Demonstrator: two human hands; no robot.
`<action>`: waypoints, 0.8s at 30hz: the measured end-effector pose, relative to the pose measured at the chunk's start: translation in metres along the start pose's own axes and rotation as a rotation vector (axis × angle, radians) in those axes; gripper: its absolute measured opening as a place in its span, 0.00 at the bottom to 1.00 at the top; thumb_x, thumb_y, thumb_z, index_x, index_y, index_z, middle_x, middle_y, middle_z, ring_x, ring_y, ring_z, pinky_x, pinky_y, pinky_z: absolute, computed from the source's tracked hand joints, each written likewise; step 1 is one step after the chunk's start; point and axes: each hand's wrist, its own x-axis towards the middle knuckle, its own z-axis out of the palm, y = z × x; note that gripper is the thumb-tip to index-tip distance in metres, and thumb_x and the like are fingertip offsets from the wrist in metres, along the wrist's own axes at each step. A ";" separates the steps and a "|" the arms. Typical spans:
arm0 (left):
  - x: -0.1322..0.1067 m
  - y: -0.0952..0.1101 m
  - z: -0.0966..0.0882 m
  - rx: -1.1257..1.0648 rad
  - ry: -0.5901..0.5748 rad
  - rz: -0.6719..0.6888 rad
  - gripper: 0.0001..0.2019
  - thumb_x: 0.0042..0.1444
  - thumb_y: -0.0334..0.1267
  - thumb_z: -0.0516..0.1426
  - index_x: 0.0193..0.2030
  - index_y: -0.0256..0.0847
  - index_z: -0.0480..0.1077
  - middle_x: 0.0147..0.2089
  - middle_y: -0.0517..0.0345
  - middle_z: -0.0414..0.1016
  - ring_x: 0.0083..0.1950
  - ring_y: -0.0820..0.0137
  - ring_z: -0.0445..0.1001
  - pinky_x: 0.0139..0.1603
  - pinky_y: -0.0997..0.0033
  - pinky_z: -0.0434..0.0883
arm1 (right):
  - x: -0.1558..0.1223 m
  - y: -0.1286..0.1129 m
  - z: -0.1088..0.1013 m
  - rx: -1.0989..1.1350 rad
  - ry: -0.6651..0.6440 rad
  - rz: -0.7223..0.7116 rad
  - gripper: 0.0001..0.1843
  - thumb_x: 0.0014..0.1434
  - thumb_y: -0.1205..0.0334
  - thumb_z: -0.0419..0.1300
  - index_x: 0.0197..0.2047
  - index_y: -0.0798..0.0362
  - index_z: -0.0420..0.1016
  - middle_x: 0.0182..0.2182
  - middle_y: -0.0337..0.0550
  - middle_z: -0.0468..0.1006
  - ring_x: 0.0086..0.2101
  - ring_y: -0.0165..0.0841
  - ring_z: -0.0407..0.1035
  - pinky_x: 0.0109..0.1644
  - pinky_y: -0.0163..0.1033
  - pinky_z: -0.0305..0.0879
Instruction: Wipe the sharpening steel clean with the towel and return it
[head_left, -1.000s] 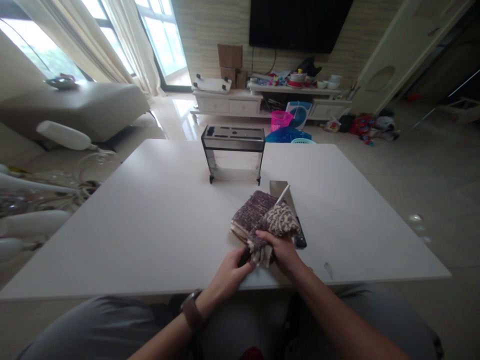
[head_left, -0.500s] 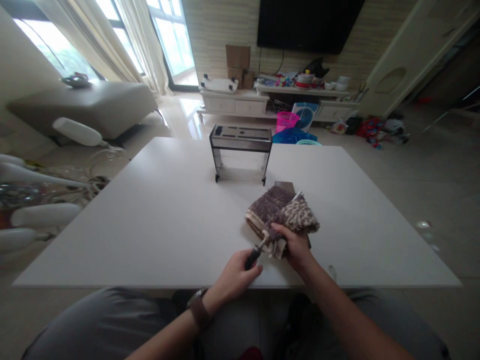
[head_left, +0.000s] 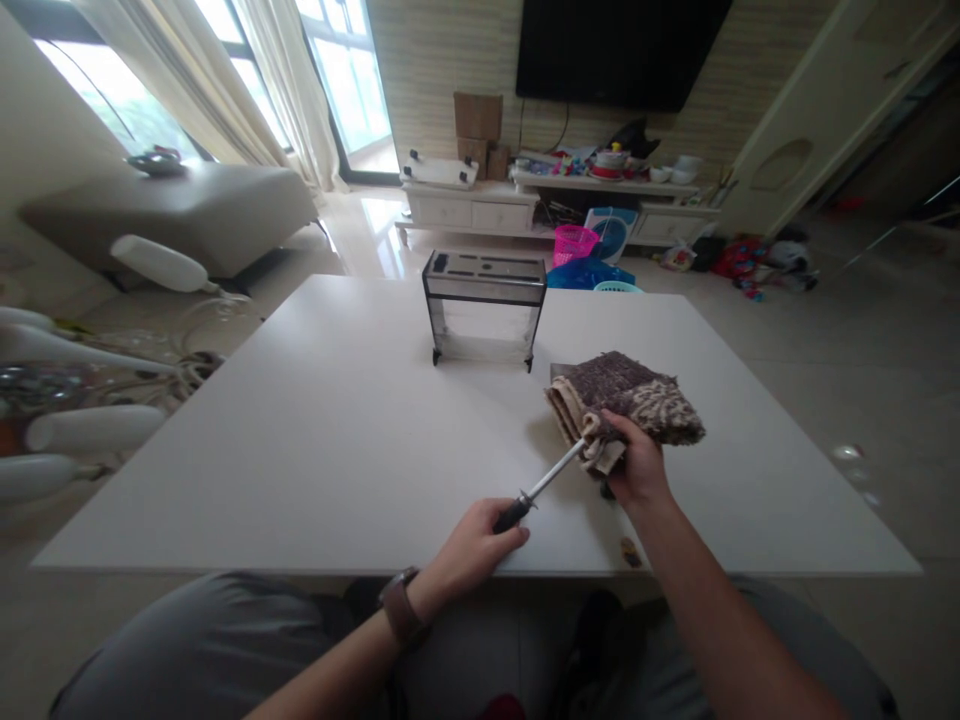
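I've the left hand [head_left: 480,540] closed on a rod [head_left: 557,472] by the surface's [head_left: 322,470] near edge, right hand [head_left: 642,462] clasping cloth [head_left: 619,384] around it.

Person, head view: wristwatch [head_left: 400,606] with broad brown strap and dark case, worn on the left wrist [head_left: 429,592]; forearms [head_left: 337,665] bare; grey trousers [head_left: 202,650], softly creased, covering both thighs.

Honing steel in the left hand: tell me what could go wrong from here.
The folded cloth blocks most of the cleaver from view, so the right hand might brush against the blade unseen. The honing steel runs into the cloth and could snag there if the left hand tilts it.
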 end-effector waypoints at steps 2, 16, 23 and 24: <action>0.000 -0.001 -0.001 -0.032 -0.006 -0.009 0.11 0.55 0.42 0.56 0.28 0.38 0.65 0.25 0.65 0.55 0.29 0.74 0.54 0.29 0.72 0.52 | 0.002 -0.007 -0.002 0.016 -0.014 -0.010 0.13 0.40 0.60 0.72 0.30 0.53 0.76 0.24 0.39 0.82 0.23 0.34 0.76 0.24 0.34 0.73; 0.001 -0.009 -0.002 -0.419 0.037 -0.080 0.11 0.52 0.39 0.54 0.22 0.41 0.59 0.14 0.69 0.56 0.15 0.80 0.53 0.18 0.77 0.50 | -0.052 0.076 0.009 -0.390 -0.266 0.103 0.17 0.39 0.58 0.76 0.33 0.52 0.81 0.42 0.44 0.84 0.45 0.41 0.78 0.51 0.41 0.74; -0.003 0.008 -0.006 -0.520 -0.023 -0.021 0.10 0.52 0.42 0.56 0.27 0.41 0.61 0.14 0.71 0.56 0.14 0.80 0.50 0.17 0.77 0.50 | -0.057 0.049 0.030 -0.297 -0.147 0.032 0.16 0.35 0.61 0.77 0.29 0.51 0.80 0.34 0.41 0.85 0.37 0.39 0.79 0.38 0.38 0.77; -0.006 0.012 -0.008 -0.529 -0.036 -0.007 0.10 0.52 0.43 0.56 0.27 0.41 0.61 0.14 0.71 0.56 0.14 0.81 0.50 0.16 0.77 0.49 | -0.059 0.043 0.035 -0.270 -0.142 0.023 0.16 0.35 0.62 0.76 0.29 0.52 0.80 0.32 0.41 0.84 0.35 0.38 0.79 0.36 0.37 0.76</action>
